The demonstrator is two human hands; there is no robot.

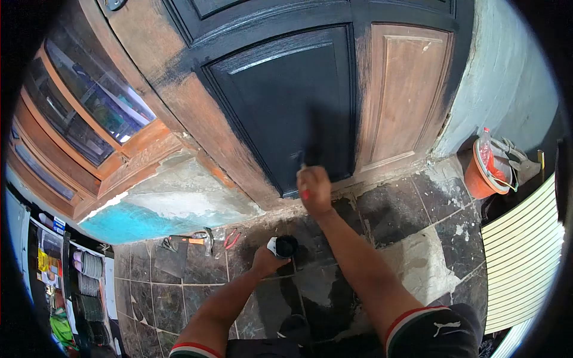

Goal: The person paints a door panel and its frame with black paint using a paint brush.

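Observation:
My right hand [315,190] is closed around a paintbrush [302,163], and a red bit of its handle shows by my palm. The bristles are at the lower part of a black-painted door panel [268,98]; they blend into the dark surface. Lower down, my left hand [268,261] grips a small cup of black paint [287,246], with a white patch on its side. Around that panel the wooden door [406,95] is partly black and partly bare brown, with dark streaks at the borders.
A hammer [208,240], red-handled pliers [232,238] and other tools lie on the tiled floor [203,298] by the wall. An orange bucket [477,176] with a bottle stands right. A ribbed cream sheet [525,250] curves at the right edge; a loaded shelf [74,280] stands left.

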